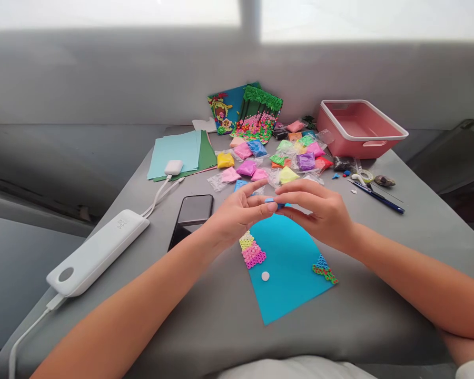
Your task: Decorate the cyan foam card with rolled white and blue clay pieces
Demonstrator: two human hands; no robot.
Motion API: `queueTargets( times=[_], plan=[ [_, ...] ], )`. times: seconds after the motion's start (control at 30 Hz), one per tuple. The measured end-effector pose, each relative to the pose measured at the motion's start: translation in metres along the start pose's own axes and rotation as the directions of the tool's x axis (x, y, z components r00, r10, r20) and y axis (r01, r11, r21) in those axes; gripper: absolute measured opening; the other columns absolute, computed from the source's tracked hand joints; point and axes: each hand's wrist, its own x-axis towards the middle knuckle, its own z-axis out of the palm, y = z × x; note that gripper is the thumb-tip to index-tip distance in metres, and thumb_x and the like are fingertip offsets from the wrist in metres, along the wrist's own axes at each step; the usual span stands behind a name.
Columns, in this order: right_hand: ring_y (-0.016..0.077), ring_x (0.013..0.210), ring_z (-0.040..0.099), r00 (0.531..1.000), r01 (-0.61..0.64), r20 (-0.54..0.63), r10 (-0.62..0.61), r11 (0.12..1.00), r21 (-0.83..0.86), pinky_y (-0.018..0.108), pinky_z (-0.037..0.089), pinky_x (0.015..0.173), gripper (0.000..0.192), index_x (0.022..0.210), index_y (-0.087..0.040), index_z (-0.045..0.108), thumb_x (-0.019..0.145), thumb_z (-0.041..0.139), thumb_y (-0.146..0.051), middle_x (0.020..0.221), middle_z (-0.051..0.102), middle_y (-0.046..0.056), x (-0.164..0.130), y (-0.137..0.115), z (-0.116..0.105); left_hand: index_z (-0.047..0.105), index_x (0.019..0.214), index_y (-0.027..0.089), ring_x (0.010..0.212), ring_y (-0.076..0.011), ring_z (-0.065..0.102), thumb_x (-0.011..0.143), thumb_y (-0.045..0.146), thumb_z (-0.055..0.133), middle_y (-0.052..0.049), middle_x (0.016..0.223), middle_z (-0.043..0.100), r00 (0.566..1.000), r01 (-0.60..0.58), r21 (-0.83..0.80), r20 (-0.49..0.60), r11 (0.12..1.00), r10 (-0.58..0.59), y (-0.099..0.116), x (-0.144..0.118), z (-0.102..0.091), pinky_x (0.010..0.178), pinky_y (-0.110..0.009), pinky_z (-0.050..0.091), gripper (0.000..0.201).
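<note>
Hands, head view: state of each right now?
Left hand: fingertips pinched on a small blue lump of clay.
Right hand: fingertips pinched on the same lump, above the turquoise foam sheet.

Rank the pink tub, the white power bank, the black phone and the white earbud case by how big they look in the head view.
1. pink tub and white power bank: similar; the bank is nearer, so unsure.
2. black phone.
3. white earbud case, clearly smallest.
</note>
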Motion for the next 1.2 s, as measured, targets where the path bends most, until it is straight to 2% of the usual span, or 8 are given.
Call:
queueTargets(
  times=[0.2, 0.43, 0.6, 0.67, 0.8, 0.93, 1.07, 1.2],
  plan=[
    [0.0172, 0.089, 0.076, 0.998, -0.064, -0.021, 0.064, 0.998, -0.003, 0.028, 0.065, 0.080, 0.017, 0.109, -0.021, 0.074, 0.093, 0.071, -0.017, 0.099, 0.079, 0.007, 0.002, -0.006, -0.002, 0.079, 0.093, 0.020, 0.085, -0.0165, 0.067, 0.061, 0.037, 0.097, -0.002, 0.090, 0.077, 0.992, -0.108, 0.067, -0.056, 0.992, 0.112, 0.001, -0.003, 0.008, 0.083, -0.032, 0.052, 0.040],
    [0.0157, 0.082, 0.074, 0.972, -0.230, -0.043, 0.230, 0.973, 0.016, 0.028, 0.062, 0.076, 0.011, 0.094, -0.023, 0.078, 0.092, 0.071, -0.015, 0.090, 0.080, 0.002, 0.004, 0.009, -0.009, 0.079, 0.083, 0.020, 0.073, -0.0149, 0.065, 0.069, 0.043, 0.092, 0.000, 0.074, 0.072, 0.981, -0.150, 0.082, -0.110, 0.985, 0.158, -0.003, -0.002, 0.008, 0.079, -0.033, 0.055, 0.029],
    [0.0152, 0.080, 0.070, 0.900, -0.389, -0.197, 0.389, 0.920, 0.038, 0.029, 0.063, 0.072, 0.034, 0.119, -0.028, 0.077, 0.085, 0.082, -0.026, 0.098, 0.077, 0.003, 0.005, 0.027, -0.019, 0.080, 0.110, 0.030, 0.123, -0.0220, 0.064, 0.077, 0.051, 0.085, -0.004, 0.126, 0.075, 0.989, -0.143, -0.035, -0.046, 0.989, 0.142, -0.008, 0.000, 0.008, 0.105, -0.036, 0.050, 0.040],
    [0.0144, 0.080, 0.068, 0.911, -0.367, -0.181, 0.370, 0.929, 0.050, 0.026, 0.063, 0.066, 0.047, 0.126, -0.028, 0.074, 0.081, 0.086, -0.031, 0.106, 0.073, 0.004, 0.004, 0.027, -0.018, 0.079, 0.115, 0.033, 0.139, -0.0247, 0.053, 0.079, 0.051, 0.084, -0.003, 0.143, 0.067, 0.991, -0.121, -0.134, 0.042, 0.984, 0.127, -0.010, 0.001, 0.009, 0.111, -0.038, 0.045, 0.041],
    [0.0176, 0.089, 0.071, 0.981, -0.172, -0.095, 0.171, 0.985, -0.008, 0.030, 0.065, 0.072, 0.048, 0.133, -0.027, 0.067, 0.087, 0.080, -0.022, 0.109, 0.075, 0.006, 0.000, 0.014, -0.006, 0.081, 0.112, 0.034, 0.145, -0.0276, 0.047, 0.080, 0.047, 0.084, -0.003, 0.141, 0.067, 0.989, -0.067, -0.245, 0.110, 0.967, 0.096, -0.012, 0.002, 0.008, 0.114, -0.040, 0.040, 0.035],
    [0.0209, 0.094, 0.069, 0.994, 0.004, -0.112, -0.016, 0.994, -0.105, 0.038, 0.061, 0.085, 0.026, 0.109, -0.027, 0.074, 0.090, 0.073, -0.009, 0.097, 0.077, 0.004, -0.001, 0.002, 0.001, 0.082, 0.106, 0.031, 0.140, -0.0270, 0.050, 0.080, 0.046, 0.085, -0.004, 0.132, 0.071, 0.992, -0.060, -0.233, 0.090, 0.971, 0.083, -0.013, 0.003, 0.008, 0.114, -0.040, 0.039, 0.031],
    [0.0183, 0.092, 0.063, 0.979, -0.170, -0.115, 0.170, 0.985, 0.014, 0.031, 0.057, 0.068, 0.014, 0.090, -0.025, 0.072, 0.085, 0.079, -0.014, 0.099, 0.063, 0.005, 0.001, -0.002, 0.001, 0.083, 0.099, 0.025, 0.122, -0.0246, 0.061, 0.077, 0.044, 0.087, -0.006, 0.114, 0.077, 0.994, -0.067, -0.174, 0.071, 0.983, 0.080, -0.014, 0.002, 0.010, 0.109, -0.040, 0.042, 0.029],
    [0.0169, 0.089, 0.064, 0.961, -0.268, -0.035, 0.275, 0.955, 0.129, 0.028, 0.057, 0.066, 0.030, 0.108, -0.025, 0.066, 0.084, 0.081, -0.018, 0.099, 0.066, 0.003, 0.001, -0.004, 0.001, 0.082, 0.097, 0.022, 0.104, -0.0213, 0.067, 0.078, 0.045, 0.086, -0.006, 0.101, 0.079, 0.996, -0.079, -0.107, 0.028, 0.991, 0.082, -0.015, 0.001, 0.011, 0.102, -0.040, 0.047, 0.030]
  ],
)
